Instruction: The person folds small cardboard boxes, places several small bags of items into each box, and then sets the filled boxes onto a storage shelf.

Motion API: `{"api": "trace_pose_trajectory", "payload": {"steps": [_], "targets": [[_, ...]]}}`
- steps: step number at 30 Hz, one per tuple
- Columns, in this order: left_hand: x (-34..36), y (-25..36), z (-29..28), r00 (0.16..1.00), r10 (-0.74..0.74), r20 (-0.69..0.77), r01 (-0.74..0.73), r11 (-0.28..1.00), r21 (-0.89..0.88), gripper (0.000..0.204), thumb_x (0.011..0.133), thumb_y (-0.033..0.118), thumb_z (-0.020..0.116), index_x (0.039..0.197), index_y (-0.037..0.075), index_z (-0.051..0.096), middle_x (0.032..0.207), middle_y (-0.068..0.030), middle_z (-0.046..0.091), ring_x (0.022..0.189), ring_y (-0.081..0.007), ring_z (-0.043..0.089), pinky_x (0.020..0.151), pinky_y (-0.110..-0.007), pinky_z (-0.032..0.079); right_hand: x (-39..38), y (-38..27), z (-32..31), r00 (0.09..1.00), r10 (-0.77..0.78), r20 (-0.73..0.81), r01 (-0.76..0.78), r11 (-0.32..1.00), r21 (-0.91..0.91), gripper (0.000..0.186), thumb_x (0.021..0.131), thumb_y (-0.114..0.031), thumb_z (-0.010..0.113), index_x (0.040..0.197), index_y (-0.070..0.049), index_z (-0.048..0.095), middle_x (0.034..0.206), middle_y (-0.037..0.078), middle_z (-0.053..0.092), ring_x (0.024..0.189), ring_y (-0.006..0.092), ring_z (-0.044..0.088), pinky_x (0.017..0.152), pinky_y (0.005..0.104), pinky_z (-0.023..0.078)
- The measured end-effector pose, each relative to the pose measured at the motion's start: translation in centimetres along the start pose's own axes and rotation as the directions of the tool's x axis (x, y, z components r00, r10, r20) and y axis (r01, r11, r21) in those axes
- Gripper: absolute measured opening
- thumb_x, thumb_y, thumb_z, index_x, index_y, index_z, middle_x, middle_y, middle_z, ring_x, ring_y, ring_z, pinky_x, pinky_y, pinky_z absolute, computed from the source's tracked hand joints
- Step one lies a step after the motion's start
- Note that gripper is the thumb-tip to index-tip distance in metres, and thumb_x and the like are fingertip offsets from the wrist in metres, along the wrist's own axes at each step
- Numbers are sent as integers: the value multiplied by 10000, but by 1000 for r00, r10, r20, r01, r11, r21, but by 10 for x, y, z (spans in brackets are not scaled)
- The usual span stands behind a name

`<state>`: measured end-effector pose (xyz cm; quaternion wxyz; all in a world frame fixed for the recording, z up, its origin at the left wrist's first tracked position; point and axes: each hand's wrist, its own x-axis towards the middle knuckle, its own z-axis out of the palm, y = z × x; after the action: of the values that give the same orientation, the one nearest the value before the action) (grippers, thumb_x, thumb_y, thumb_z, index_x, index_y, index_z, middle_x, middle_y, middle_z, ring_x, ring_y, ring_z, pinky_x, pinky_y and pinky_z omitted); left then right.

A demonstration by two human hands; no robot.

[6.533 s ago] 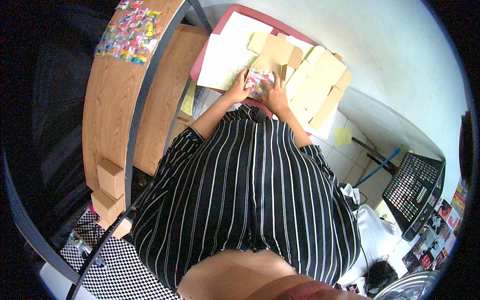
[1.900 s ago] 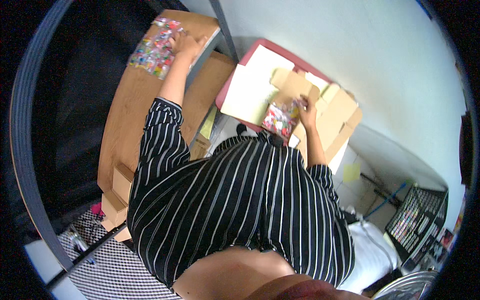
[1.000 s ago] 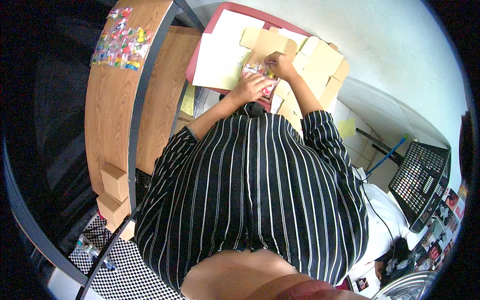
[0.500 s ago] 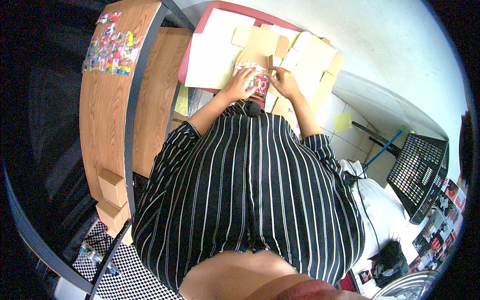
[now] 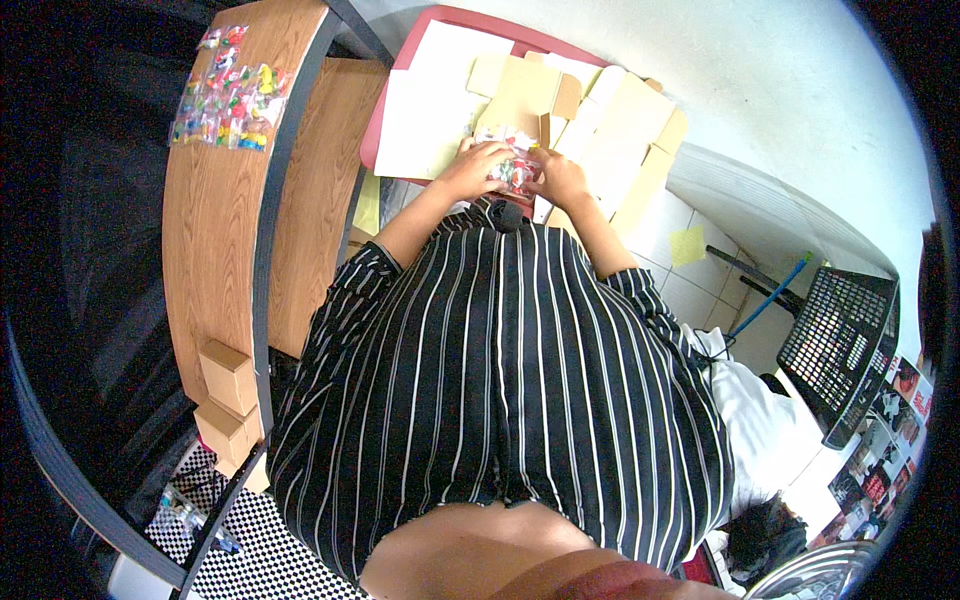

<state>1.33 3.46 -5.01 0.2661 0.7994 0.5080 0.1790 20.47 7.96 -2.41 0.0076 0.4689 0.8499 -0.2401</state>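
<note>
A clear plastic packet [image 5: 514, 172] of small red, white and green pieces lies between my hands, over the near end of an open cardboard box [image 5: 518, 95]. My left hand [image 5: 474, 170] closes on its left side, fingers bent over the top. From the right, my right hand [image 5: 560, 180] holds the packet's other edge with thumb and curled fingers. The box's flaps spread out beyond the packet. Under the box are white sheets [image 5: 425, 110] on a red-rimmed table [image 5: 372, 140]. My fingers hide part of the packet.
More flattened cardboard boxes [image 5: 625, 110] lie to the right by the wall. On the wooden shelf [image 5: 210, 240] at left are several packets of colourful pieces [image 5: 232, 100] and small closed boxes [image 5: 228, 378]. A black plastic crate [image 5: 835, 345] stands at the right.
My right hand has come down and closer to the packet's right side, its fingers more curled. The left hand stays nearly in place on the packet.
</note>
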Motion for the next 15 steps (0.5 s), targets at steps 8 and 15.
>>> {"api": "trace_pose_trajectory", "payload": {"steps": [8,15], "targets": [[-6,-1,4,998,-12,-59,12,1000,1,569,671,334,645,1168,133,453,1199,-77,434,1150,-237,380,925,-446,221,51,10,-25,959,-168,-229,258,852,455,364,759,-81,462,1116,-23,421,753,154,550,754,283,569,688,373,440],[-23,4,-2,996,-42,-84,49,996,76,413,757,276,562,1138,141,477,1200,-67,422,1189,-217,323,918,-471,220,97,-4,-10,937,-286,201,237,943,234,604,638,-39,602,1200,-47,381,997,216,538,979,343,519,812,384,427]]}}
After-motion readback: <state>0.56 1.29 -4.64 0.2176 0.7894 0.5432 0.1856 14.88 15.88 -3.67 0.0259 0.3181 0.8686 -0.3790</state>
